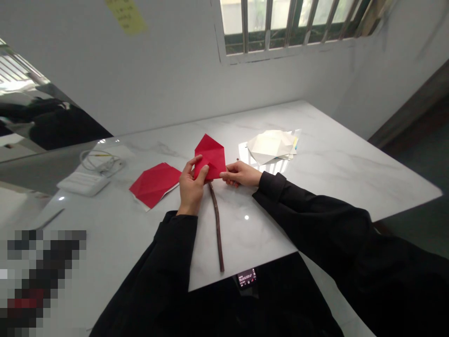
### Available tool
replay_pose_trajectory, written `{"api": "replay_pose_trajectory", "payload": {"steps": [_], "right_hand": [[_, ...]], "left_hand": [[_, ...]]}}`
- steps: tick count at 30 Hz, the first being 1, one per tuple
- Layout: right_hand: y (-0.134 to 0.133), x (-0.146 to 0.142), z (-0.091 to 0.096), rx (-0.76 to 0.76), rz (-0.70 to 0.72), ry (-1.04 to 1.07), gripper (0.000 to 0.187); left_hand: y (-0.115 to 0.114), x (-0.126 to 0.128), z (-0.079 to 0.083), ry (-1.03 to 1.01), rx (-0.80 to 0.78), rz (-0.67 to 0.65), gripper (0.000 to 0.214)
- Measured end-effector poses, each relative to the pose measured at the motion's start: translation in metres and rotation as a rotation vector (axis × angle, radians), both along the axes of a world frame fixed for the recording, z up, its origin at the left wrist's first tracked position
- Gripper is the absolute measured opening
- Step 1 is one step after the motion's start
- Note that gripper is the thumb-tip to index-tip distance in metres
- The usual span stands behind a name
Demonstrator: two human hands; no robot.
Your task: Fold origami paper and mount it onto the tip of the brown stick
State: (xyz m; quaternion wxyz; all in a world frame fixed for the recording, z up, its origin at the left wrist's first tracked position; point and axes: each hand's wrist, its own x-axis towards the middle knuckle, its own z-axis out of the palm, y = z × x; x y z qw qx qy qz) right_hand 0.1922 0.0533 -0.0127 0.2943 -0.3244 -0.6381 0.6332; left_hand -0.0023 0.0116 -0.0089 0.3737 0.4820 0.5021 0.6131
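Observation:
A folded red paper [211,157] is held up just above the white marble table [315,173]. My left hand [191,187] pinches its lower left edge, thumb on the front. My right hand [241,173] grips its lower right corner with closed fingers. A thin dark brown stick [216,224] lies on the table below the paper, running toward me. A second folded red paper [154,183] lies flat to the left of my left hand.
Folded white paper sheets [271,146] lie at the back right. A white power strip [84,182] with a coiled cable [100,161] sits at the left. A small dark device [247,277] rests at the near table edge. A wall and barred window stand behind.

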Motion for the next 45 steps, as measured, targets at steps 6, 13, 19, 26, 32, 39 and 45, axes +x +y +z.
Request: {"api": "replay_pose_trajectory", "payload": {"steps": [6, 13, 19, 26, 32, 39, 45], "right_hand": [[-0.002, -0.002, 0.004, -0.071, -0.055, 0.025, 0.025], [-0.005, -0.004, 0.008, -0.094, -0.083, 0.024, 0.026], [-0.005, -0.007, 0.007, -0.108, -0.113, 0.043, 0.023], [-0.005, -0.004, 0.006, -0.177, -0.157, 0.104, 0.023], [-0.006, -0.004, 0.003, -0.162, -0.251, 0.196, 0.035], [-0.003, -0.004, -0.001, -0.063, -0.24, 0.113, 0.031], [-0.004, -0.004, 0.003, -0.023, -0.173, 0.085, 0.033]], "left_hand": [[-0.005, 0.004, 0.003, 0.076, 0.014, 0.004, 0.046], [-0.002, 0.003, -0.003, 0.088, 0.049, -0.026, 0.07], [-0.003, 0.002, -0.003, 0.134, 0.041, -0.042, 0.058], [-0.008, 0.006, 0.001, 0.201, 0.026, -0.069, 0.045], [-0.011, 0.009, 0.002, 0.25, 0.017, -0.182, 0.038], [-0.008, 0.007, 0.0, 0.256, 0.121, -0.117, 0.062], [-0.006, 0.003, -0.003, 0.172, 0.115, -0.093, 0.093]]}}
